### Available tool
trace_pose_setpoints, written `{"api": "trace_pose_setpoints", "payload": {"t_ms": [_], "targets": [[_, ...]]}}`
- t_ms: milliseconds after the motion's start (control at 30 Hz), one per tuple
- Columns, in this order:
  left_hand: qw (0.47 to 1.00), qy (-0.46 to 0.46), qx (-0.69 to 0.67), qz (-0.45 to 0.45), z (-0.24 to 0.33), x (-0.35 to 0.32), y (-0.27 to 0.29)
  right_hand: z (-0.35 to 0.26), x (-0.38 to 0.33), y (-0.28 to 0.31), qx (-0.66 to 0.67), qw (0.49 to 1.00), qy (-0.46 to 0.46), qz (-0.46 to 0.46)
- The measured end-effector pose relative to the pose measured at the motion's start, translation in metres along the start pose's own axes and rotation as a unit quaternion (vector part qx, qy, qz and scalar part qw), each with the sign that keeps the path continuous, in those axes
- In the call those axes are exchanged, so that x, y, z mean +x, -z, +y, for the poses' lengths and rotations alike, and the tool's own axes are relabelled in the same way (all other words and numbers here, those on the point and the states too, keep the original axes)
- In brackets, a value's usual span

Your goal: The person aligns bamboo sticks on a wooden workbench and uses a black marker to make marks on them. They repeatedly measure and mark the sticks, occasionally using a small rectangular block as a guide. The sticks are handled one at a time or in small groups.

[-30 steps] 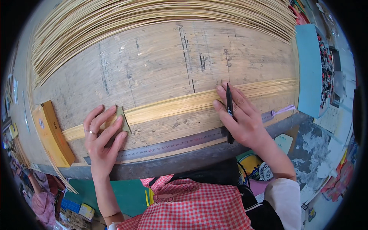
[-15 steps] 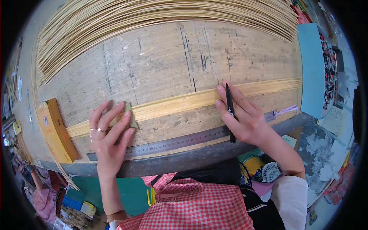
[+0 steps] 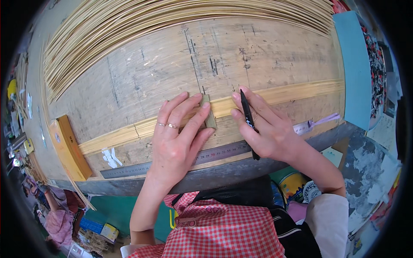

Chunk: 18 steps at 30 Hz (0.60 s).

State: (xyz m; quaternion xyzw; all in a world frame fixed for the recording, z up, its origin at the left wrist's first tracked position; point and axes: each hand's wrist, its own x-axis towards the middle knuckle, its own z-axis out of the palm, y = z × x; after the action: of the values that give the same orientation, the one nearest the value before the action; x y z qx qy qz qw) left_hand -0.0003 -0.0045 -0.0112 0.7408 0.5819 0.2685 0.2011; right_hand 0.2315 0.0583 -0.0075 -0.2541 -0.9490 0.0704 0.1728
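Observation:
A flat row of thin pale bamboo-like strips [image 3: 297,92] runs across the wooden table, side by side. My left hand [image 3: 174,142] presses a small olive-grey flat piece [image 3: 209,112] crosswise on the row, fingertips along its left edge. Between the fingers of my right hand [image 3: 271,131] is a black marker pen [image 3: 247,109], its tip pointing away from me; those fingertips rest at the row, just right of the flat piece. On the near side lies a steel ruler [image 3: 221,150], partly covered by both hands. A dark line crosses the strips left of my left hand.
Many long strips [image 3: 185,12] lie heaped along the far side. A yellow-orange box [image 3: 73,146] stands at the row's left end, a light blue box [image 3: 352,69] at its right. White scraps [image 3: 112,158] lie by the ruler. Another person's pink clothing [image 3: 60,221] shows lower left.
My left hand has slid right along the strips with the olive-grey piece, uncovering a dark line and the white scraps. My right hand keeps the marker at nearly the same place.

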Motion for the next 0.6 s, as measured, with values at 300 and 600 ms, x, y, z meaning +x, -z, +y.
{"api": "trace_pose_setpoints", "payload": {"t_ms": [300,600], "targets": [[1.0,-0.003,0.013,-0.005,0.0021,0.0025,0.0006,0.0007,-0.0014,-0.0015,0.006,1.0,-0.004,0.011],[1.0,0.003,0.015,-0.007,0.0017,0.0028,0.0004,0.0057,-0.0004,0.0075,0.149,0.985,-0.079,0.037]]}}
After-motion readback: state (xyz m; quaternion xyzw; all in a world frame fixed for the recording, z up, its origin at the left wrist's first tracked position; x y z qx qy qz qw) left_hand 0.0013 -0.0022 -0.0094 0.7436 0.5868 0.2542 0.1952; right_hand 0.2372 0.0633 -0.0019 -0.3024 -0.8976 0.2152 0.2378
